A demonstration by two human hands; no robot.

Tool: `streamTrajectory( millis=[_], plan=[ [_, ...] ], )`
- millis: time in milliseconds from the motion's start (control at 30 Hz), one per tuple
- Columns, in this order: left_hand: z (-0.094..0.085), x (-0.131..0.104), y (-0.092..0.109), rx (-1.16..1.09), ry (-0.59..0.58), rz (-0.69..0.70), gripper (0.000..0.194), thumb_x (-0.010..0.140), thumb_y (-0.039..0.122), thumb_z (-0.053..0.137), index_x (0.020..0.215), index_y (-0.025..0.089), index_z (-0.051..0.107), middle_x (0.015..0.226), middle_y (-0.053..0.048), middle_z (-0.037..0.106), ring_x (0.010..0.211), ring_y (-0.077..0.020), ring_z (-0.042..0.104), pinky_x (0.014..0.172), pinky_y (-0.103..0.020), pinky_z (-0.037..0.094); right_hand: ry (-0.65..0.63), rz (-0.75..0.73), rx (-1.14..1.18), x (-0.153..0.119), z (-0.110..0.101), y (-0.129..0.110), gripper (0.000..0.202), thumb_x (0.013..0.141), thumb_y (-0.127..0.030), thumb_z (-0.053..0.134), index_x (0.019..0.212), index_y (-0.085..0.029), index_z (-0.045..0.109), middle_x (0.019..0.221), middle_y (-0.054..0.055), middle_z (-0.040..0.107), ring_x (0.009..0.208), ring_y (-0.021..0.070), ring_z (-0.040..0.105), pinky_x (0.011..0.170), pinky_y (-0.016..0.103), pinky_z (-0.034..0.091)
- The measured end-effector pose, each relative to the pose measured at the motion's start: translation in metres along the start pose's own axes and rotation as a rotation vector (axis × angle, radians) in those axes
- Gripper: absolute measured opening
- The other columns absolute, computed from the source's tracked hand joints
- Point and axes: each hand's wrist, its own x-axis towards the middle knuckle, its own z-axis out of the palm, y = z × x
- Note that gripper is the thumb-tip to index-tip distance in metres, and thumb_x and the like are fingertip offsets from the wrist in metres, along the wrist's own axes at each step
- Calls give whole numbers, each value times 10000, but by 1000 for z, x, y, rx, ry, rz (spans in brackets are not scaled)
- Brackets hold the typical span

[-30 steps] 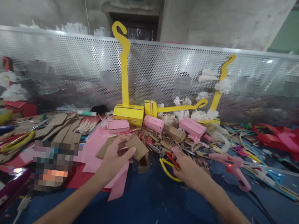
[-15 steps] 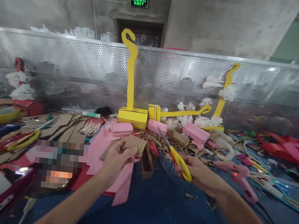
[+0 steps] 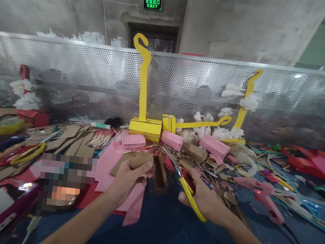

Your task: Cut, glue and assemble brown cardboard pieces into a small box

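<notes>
My left hand point(image 3: 129, 179) pinches a small piece of brown cardboard point(image 3: 141, 160) between thumb and fingers. Yellow-handled scissors point(image 3: 187, 191) are in my right hand point(image 3: 201, 195), their blades pointing up and to the left. An open, narrow cardboard box point(image 3: 160, 176) lies between my two hands. Beneath and beside my left hand are pink paper sheets point(image 3: 104, 170). Beyond the hands sit small pink boxes point(image 3: 133, 141) and a brown cardboard block point(image 3: 194, 151).
A yellow box with a tall hooked strip point(image 3: 143, 92) stands behind. At the right lies a pink glue gun point(image 3: 265, 194) with a black cord. Cardboard strips point(image 3: 72, 139) and another pair of scissors lie left. A perforated metal panel point(image 3: 174, 72) spans the back.
The cardboard in my left hand has turned and moved slightly left. My right hand has shifted a little lower, and the scissors have tilted, their blades moving left and down.
</notes>
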Motion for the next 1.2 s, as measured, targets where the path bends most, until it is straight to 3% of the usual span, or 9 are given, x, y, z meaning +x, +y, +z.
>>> streamTrajectory(
  millis=[100, 233, 400, 567, 767, 1067, 1200],
  plan=[
    [-1, 2, -1, 7, -2, 41, 250, 727, 350, 855, 845, 162, 740, 727, -4, 674, 616, -110, 575, 485, -188, 444, 50, 52, -56, -3, 4, -1, 720, 708, -397, 780, 1302, -170, 442, 1086, 78, 604, 915, 244, 591, 827, 373, 479],
    [-3, 3, -1, 90, -62, 98, 232, 777, 337, 811, 697, 155, 690, 619, -2, 639, 568, -116, 565, 525, -217, 462, 100, -7, -119, -3, 9, 1, 640, 682, -362, 816, 1217, -205, 504, 1141, 78, 621, 1001, 268, 600, 869, 379, 471],
    [-1, 0, 1, 287, -155, 187, 286, 882, 341, 703, 647, 178, 695, 626, -24, 651, 614, -155, 591, 635, -285, 506, 131, -78, -183, -3, 10, -3, 431, 762, -415, 760, 1070, -210, 540, 1006, 59, 646, 891, 248, 607, 781, 358, 473],
    [-4, 1, -8, 377, -230, 228, 384, 906, 375, 675, 583, 168, 690, 596, -34, 653, 613, -155, 590, 671, -283, 483, 135, -117, -185, -4, 12, -5, 418, 761, -417, 778, 1041, -210, 546, 974, 49, 649, 848, 230, 594, 751, 337, 461],
    [-6, 1, -14, 340, -255, 180, 348, 868, 391, 723, 630, 137, 710, 598, -45, 678, 594, -152, 608, 635, -265, 481, 82, -101, -105, -3, 16, 0, 381, 751, -371, 799, 982, -236, 527, 798, -25, 632, 696, 177, 552, 616, 279, 412],
    [-5, 0, -1, 444, -304, 209, 390, 882, 391, 697, 581, 144, 678, 591, -44, 657, 624, -156, 592, 666, -276, 470, 30, -31, 93, -4, 17, 3, 412, 662, -398, 856, 861, -238, 534, 665, -70, 518, 600, 141, 464, 536, 249, 350],
    [-3, 0, 10, 450, -226, 232, 404, 846, 410, 723, 540, 166, 621, 562, -16, 609, 604, -150, 561, 682, -291, 483, 73, 2, 158, 0, 12, -1, 394, 697, -462, 790, 743, -231, 474, 649, -63, 475, 616, 147, 466, 559, 260, 344]
  ],
)
